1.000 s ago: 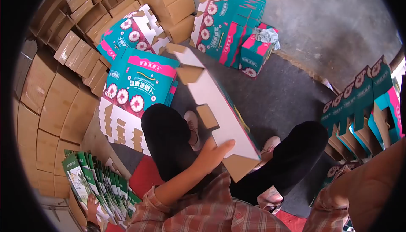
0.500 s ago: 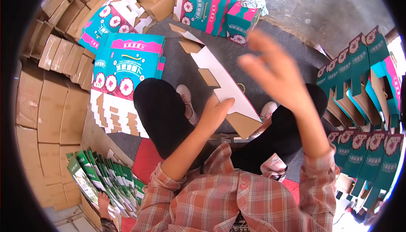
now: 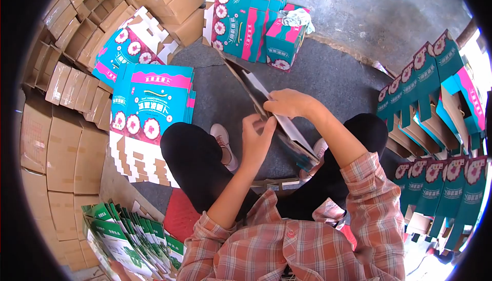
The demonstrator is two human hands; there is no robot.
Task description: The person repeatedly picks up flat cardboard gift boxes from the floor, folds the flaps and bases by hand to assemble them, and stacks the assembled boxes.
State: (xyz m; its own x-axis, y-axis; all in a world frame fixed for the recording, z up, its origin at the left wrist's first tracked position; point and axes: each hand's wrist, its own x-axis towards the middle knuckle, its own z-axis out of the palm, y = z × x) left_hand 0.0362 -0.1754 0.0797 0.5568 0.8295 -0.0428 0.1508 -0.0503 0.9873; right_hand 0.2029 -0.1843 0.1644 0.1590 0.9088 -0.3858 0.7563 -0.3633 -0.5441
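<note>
Between my knees a partly folded cardboard box (image 3: pixel 294 131) is tilted diagonally, its white and brown panels nearly edge-on to me. My left hand (image 3: pixel 259 136) grips its near side, thumb up against the edge. From the other side my right hand (image 3: pixel 292 102) holds the upper edge, fingers bent over it. The two hands almost touch. To the left of my knee lies a stack of flat teal and pink printed cartons (image 3: pixel 154 101) with white and brown slotted flaps.
Brown boxes (image 3: pixel 64 148) are piled along the left. Green printed bags or cartons (image 3: pixel 125 245) stand at lower left. A teal box (image 3: pixel 283 43) with a crumpled cloth (image 3: pixel 297 18) sits ahead. Rows of teal folded boxes (image 3: pixel 428 76) line the right.
My right hand has come down from the air onto the cardboard. The cardboard has turned more edge-on. The small hand by the green stack at lower left is now mostly out of sight.
</note>
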